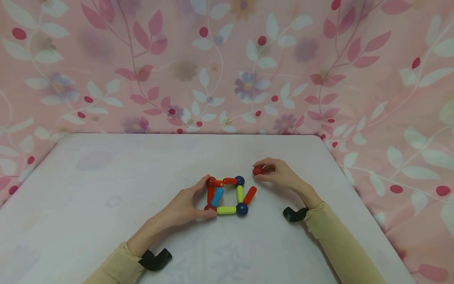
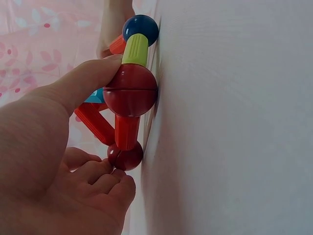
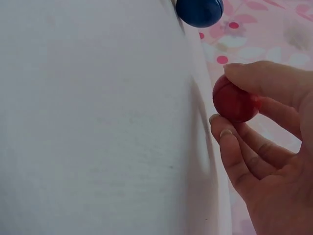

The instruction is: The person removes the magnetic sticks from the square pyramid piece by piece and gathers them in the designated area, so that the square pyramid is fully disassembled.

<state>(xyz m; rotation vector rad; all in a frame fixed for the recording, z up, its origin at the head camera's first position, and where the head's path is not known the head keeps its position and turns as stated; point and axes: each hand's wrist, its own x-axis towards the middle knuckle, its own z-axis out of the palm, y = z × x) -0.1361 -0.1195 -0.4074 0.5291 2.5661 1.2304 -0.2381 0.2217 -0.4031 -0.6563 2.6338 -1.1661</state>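
1 red ball (image 1: 257,170) sits pinched in the right hand (image 1: 280,173), the nearer to 1 red stick (image 1: 250,195) slanting roughly ballward off the right of the stick frame (image 1: 227,210), gripped at left by the left hand (image 1: 184,201), thumb and fingers parted.
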